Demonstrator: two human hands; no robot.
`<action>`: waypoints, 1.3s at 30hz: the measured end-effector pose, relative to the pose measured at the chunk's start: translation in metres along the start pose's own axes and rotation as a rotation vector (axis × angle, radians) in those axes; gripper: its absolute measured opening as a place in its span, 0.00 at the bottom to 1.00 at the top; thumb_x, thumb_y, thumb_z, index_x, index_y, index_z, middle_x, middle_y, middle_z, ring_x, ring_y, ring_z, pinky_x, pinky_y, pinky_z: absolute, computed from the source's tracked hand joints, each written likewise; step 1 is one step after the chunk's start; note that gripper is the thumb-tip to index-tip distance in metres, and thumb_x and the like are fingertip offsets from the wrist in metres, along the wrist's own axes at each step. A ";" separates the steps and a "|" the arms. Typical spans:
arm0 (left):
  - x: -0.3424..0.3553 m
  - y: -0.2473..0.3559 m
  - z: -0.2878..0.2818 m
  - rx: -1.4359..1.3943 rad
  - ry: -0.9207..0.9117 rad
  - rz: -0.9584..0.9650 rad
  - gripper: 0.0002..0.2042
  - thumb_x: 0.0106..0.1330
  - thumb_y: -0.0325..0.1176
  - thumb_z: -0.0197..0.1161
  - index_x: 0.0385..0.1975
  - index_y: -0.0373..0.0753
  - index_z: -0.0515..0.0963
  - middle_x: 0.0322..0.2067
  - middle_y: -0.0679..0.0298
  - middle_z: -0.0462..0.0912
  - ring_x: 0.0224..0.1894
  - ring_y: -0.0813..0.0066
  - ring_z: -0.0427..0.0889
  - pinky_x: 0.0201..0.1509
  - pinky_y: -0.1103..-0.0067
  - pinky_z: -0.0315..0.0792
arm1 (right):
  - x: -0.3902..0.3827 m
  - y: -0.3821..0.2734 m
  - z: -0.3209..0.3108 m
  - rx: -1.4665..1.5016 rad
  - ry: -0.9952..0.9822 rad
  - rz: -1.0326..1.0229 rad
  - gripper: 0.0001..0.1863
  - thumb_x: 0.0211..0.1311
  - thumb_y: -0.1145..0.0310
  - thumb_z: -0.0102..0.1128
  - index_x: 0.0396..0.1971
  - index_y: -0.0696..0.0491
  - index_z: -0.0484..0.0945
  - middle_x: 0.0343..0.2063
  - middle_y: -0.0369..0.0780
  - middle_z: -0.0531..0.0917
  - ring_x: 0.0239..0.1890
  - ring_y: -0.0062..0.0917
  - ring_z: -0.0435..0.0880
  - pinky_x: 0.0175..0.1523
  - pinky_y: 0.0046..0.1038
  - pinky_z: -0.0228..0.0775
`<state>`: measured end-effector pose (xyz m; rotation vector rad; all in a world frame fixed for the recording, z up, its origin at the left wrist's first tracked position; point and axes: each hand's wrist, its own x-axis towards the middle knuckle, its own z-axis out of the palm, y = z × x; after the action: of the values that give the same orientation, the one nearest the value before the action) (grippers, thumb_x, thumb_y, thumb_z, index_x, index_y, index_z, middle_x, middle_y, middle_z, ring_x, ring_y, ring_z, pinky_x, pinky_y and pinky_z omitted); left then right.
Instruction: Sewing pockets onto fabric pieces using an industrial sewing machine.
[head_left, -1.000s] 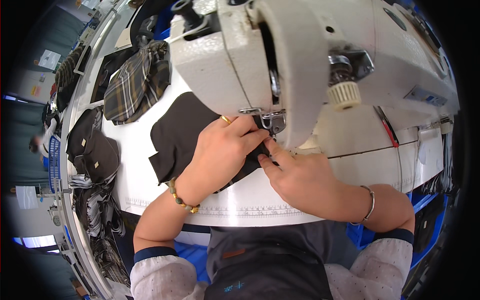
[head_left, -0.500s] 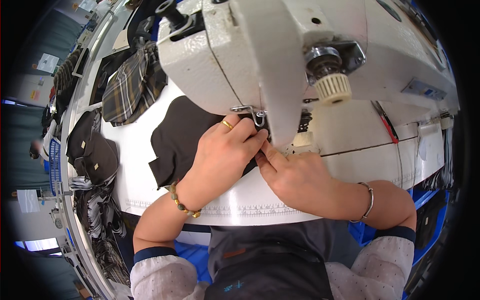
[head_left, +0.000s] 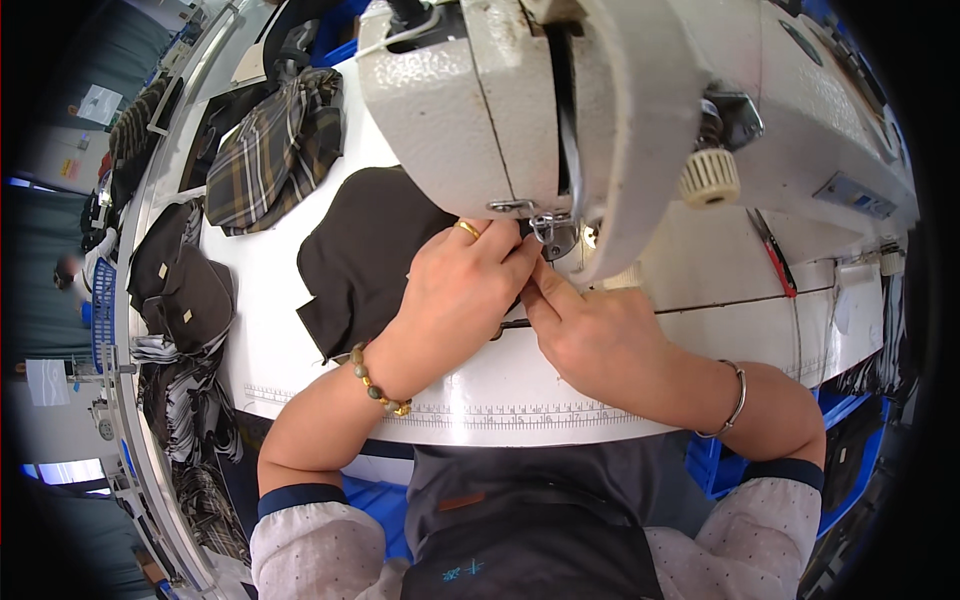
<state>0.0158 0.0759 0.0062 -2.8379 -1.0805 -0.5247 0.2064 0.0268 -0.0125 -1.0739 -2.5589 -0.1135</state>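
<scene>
A dark brown fabric piece [head_left: 362, 250] lies on the white sewing table, its right end running in under the head of a white sewing machine [head_left: 450, 130]. My left hand [head_left: 462, 285] is on the fabric's right part, fingers bent and closed on it just in front of the presser foot [head_left: 556, 236]. Against its fingertips, my right hand [head_left: 598, 335] pinches at the fabric's edge with thumb and forefinger. The small bit between the fingertips is mostly hidden by the hands.
Red-and-black handled snips [head_left: 775, 262] lie right of the machine. Plaid fabric pieces [head_left: 275, 155] sit at the far left, with dark pieces [head_left: 190, 300] stacked nearer. A printed ruler strip [head_left: 520, 414] follows the table's front edge. Blue crates [head_left: 712, 468] stand below.
The view has shifted, so the machine head sits further right in the picture. Less dark fabric shows between my hands, and both stay close together by the presser foot.
</scene>
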 end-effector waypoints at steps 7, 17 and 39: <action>-0.001 -0.003 0.006 -0.007 0.029 0.004 0.16 0.51 0.27 0.67 0.42 0.40 0.87 0.36 0.65 0.80 0.40 0.67 0.81 0.41 0.73 0.76 | 0.001 0.002 0.000 -0.019 -0.021 -0.016 0.29 0.48 0.72 0.59 0.52 0.72 0.77 0.28 0.43 0.84 0.18 0.20 0.81 0.21 0.25 0.72; -0.006 0.006 -0.021 0.243 -0.025 0.031 0.19 0.56 0.30 0.62 0.49 0.39 0.81 0.38 0.68 0.76 0.42 0.72 0.78 0.37 0.78 0.75 | 0.000 0.003 0.002 -0.014 0.034 0.024 0.18 0.54 0.71 0.62 0.45 0.62 0.83 0.50 0.50 0.85 0.15 0.22 0.80 0.18 0.25 0.69; 0.003 0.008 -0.046 -0.311 -0.484 -0.068 0.16 0.61 0.25 0.61 0.50 0.31 0.77 0.23 0.53 0.82 0.25 0.52 0.82 0.28 0.64 0.73 | -0.007 -0.016 0.001 0.017 0.054 -0.178 0.21 0.45 0.69 0.60 0.37 0.69 0.85 0.42 0.66 0.84 0.16 0.21 0.80 0.18 0.23 0.71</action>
<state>0.0100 0.0636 0.0509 -3.3173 -1.2594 0.0070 0.1988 0.0109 -0.0151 -0.8244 -2.5974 -0.1636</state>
